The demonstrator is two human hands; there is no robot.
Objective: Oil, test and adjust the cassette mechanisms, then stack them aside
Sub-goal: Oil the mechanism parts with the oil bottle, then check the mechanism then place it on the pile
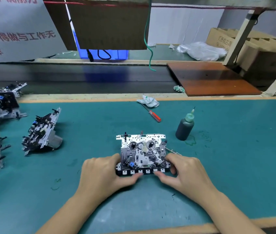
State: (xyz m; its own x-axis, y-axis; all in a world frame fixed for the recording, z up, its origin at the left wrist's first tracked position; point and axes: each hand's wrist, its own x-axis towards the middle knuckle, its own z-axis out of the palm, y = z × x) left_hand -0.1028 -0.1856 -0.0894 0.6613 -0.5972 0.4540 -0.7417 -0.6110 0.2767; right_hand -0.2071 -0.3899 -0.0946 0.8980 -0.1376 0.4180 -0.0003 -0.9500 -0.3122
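While gripped by both hands, cassette mechanism (pixel 142 152): silver plate, black keys.

A matt teal mat covers the worktop (pixel 235 166), edged in bare wood. The cassette mechanism (pixel 142 152) shows bright stamped metal above black plastic keys. Beside it stand a dark, dull plastic oil bottle (pixel 185 127), a glossy red-handled screwdriver (pixel 154 115), crumpled cloth (pixel 148 101) and a polished brown wooden board (pixel 213 78).
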